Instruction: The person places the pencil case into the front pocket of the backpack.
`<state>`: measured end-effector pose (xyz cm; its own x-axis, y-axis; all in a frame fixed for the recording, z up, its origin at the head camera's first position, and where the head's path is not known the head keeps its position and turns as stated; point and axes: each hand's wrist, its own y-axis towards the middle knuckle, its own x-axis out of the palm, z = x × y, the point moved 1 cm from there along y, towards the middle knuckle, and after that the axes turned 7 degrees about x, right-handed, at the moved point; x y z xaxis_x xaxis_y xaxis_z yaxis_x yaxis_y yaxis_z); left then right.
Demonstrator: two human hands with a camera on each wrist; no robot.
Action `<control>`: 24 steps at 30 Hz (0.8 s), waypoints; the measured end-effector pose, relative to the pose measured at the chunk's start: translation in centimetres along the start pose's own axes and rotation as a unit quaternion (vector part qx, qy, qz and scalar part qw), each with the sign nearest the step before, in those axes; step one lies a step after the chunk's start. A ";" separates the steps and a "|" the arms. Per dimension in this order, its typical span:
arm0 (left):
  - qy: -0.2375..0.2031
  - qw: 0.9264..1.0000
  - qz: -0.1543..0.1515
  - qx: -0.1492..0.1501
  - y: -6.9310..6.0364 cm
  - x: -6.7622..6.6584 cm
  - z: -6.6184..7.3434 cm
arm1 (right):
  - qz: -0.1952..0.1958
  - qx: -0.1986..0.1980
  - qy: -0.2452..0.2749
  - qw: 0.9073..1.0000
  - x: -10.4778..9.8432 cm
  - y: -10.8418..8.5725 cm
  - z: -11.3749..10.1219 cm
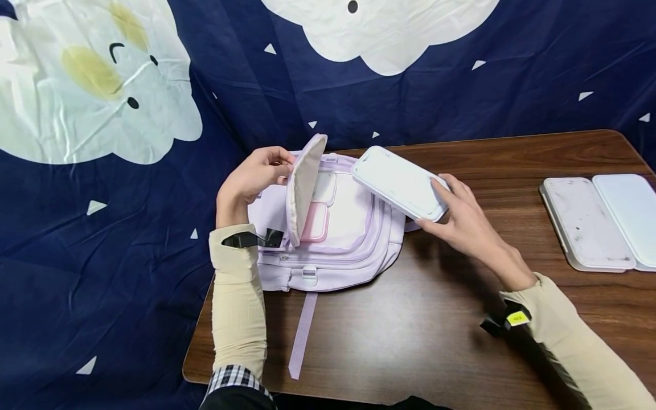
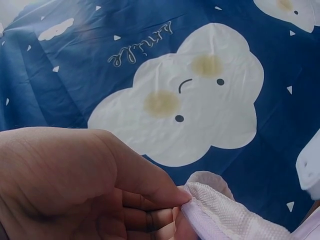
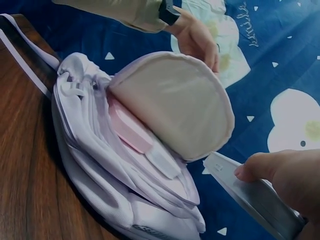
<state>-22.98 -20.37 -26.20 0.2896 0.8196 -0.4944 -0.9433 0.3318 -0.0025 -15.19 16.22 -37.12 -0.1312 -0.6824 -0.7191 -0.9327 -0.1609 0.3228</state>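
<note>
A lilac backpack (image 1: 353, 267) lies on the table, its front flap (image 1: 306, 188) raised. My left hand (image 1: 254, 175) pinches the flap's edge between thumb and fingers, as the left wrist view shows close up. Inside the opened pocket sit a pink case (image 3: 131, 129) and a white case (image 3: 163, 159), side by side. In my right hand (image 1: 461, 219) is a white, rounded, flat box (image 1: 397, 179), gripped at its right end with the thumb on the near side. This box is held tilted above the bag's right part.
Two flat cases lie side by side at the table's right: a stained whitish one (image 1: 586, 222) and a pale blue one (image 1: 630, 216). A lilac strap (image 1: 303, 336) trails toward the front edge. A dark blue curtain (image 1: 246, 74) with clouds hangs behind and left.
</note>
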 end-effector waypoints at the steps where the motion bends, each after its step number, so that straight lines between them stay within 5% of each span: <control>1: 0.001 1.000 0.000 0.000 0.0 0.0 0.0 | -0.007 0.000 -0.002 1.000 0.2 0.1 -0.1; 24: -0.003 1.000 -0.011 0.006 0.2 0.6 0.3 | -0.094 -0.057 0.027 0.994 4.5 3.0 -1.6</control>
<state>-22.92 -19.70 -26.27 0.3122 0.8147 -0.4887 -0.9346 0.3557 -0.0042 -18.04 11.56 -38.41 0.0633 -0.6686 -0.7409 -0.8942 -0.3677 0.2555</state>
